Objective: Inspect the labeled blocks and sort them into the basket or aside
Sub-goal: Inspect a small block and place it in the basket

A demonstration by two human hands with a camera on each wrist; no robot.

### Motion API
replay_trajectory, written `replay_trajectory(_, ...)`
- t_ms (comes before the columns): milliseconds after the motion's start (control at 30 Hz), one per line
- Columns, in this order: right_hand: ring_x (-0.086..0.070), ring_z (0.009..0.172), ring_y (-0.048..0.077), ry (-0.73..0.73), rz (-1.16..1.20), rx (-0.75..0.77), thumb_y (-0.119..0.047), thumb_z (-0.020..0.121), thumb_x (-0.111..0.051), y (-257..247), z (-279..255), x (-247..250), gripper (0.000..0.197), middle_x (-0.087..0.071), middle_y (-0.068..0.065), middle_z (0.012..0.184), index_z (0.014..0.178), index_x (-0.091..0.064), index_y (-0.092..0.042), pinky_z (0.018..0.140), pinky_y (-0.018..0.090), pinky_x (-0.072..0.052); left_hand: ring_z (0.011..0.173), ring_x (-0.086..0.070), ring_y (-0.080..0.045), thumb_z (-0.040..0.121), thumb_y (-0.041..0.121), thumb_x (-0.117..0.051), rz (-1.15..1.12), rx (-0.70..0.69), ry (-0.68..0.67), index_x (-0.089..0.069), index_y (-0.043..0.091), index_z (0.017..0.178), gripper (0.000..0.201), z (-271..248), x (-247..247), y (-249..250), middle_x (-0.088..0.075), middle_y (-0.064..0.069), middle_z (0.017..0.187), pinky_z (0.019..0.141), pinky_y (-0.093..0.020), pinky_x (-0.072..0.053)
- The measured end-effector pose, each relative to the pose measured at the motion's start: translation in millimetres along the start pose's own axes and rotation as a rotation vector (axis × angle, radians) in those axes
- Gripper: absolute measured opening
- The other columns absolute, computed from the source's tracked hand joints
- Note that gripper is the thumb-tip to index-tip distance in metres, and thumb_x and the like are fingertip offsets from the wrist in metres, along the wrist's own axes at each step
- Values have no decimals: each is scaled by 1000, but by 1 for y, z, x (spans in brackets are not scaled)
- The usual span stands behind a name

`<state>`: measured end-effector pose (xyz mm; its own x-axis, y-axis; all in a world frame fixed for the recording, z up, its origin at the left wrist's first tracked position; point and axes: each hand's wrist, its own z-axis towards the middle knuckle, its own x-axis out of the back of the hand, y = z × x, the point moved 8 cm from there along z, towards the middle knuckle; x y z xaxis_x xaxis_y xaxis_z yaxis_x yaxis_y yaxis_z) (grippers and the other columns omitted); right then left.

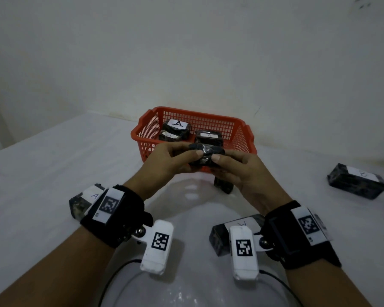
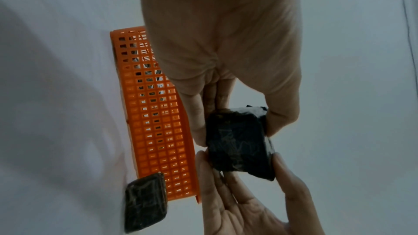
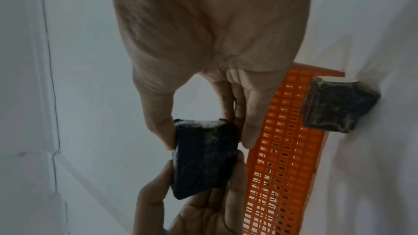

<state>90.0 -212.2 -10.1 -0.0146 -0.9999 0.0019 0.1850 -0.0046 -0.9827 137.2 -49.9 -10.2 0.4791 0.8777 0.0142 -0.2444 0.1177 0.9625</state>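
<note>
Both hands hold one dark wrapped block [image 1: 205, 156] in the air just in front of the orange basket [image 1: 150, 129]. My left hand [image 1: 173, 161] pinches its left end between thumb and fingers, and my right hand [image 1: 233, 167] pinches its right end. No label shows on the held block [image 2: 237, 142] [image 3: 203, 158]. Three blocks lie in the basket; one [image 1: 177, 127] shows an "A" label. In the left wrist view the left hand [image 2: 226, 78] comes from above and the right hand [image 2: 248, 203] from below.
Loose dark blocks lie on the white table: one [image 1: 357, 181] at the right, one [image 1: 224, 185] under my right hand, one [image 1: 82, 201] labeled "A" behind my left wrist, one [image 1: 222, 237] by my right wrist. A white wall stands behind the basket.
</note>
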Motion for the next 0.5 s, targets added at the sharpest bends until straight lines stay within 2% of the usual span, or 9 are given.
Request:
replay_trajectory(167, -74, 113, 27, -8, 17, 48, -29, 80, -77, -8, -4, -7, 44, -78, 11, 116, 118, -74, -6, 108, 50, -53, 114, -71, -22, 94, 22, -64, -33, -11, -23, -68, 10, 125, 33, -8, -2, 6, -74, -6, 121, 97, -40, -57)
replay_trajectory(267, -74, 112, 29, 16, 17, 75, -19, 87, -77, -9, -4, -7, 35, -78, 13, 116, 118, -74, -3, 107, 52, -54, 113, -71, -22, 91, 24, -66, -31, -27, -25, -70, 13, 121, 31, -10, -3, 10, -74, -6, 120, 97, -40, -58)
replay_trajectory(400, -75, 110, 27, 62, -3, 107, -13, 89, -76, -12, -5, -1, 28, -79, 12, 113, 116, -74, -4, 103, 43, -57, 117, -70, -24, 88, 22, -67, -89, -29, -65, -66, 9, 126, 40, -11, -7, 10, -72, -9, 124, 98, -39, -57)
replay_trajectory(500, -75, 110, 25, -11, 45, 70, -14, 85, -75, -10, -5, -6, 34, -79, 10, 113, 117, -73, -4, 98, 35, -60, 112, -72, -21, 91, 6, -68, 13, -74, 10, -66, 7, 126, 35, -10, 0, 11, -75, -8, 119, 100, -39, -57)
